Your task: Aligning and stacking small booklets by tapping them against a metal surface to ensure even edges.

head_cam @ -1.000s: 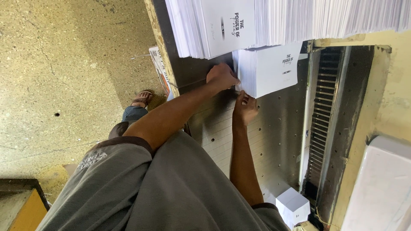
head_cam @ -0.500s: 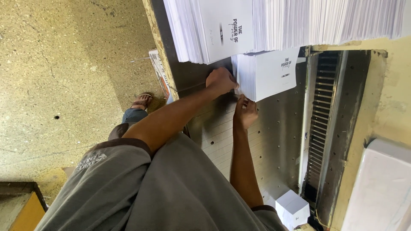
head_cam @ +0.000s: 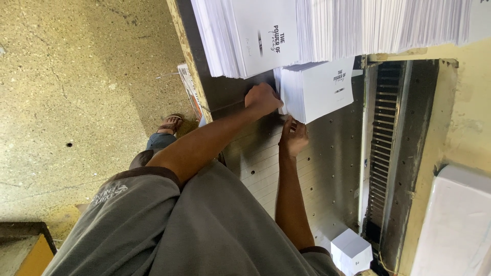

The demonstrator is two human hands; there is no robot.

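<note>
From my feed, nearest the camera I see my grey shirt point(head_cam: 169, 230), and below it a speckled concrete floor point(head_cam: 76, 92) with my sandalled foot point(head_cam: 170, 124) planted on it. A small white block of paper point(head_cam: 351, 250) sits at the near end of the metal table point(head_cam: 327, 179), a grey plate dotted with small holes and fine grooves. A ribbed black slot point(head_cam: 381, 153) runs along the table's far side, edged by a yellow machine frame point(head_cam: 450, 117).

My right hand point(head_cam: 293, 138) lies on the table with its fingers bent up against the lower edge of a small stack of white sheets point(head_cam: 319, 89); it is touching, not clamped round it. My left hand point(head_cam: 262, 99) is curled at the stack's near corner, its grip closed against the side of the sheets; whether it truly pinches them, I cannot tell.

Beyond the stack, just touching it, stands a much taller pile of white printed sheets point(head_cam: 266, 36), and further piles point(head_cam: 383, 25) run along the top.
</note>
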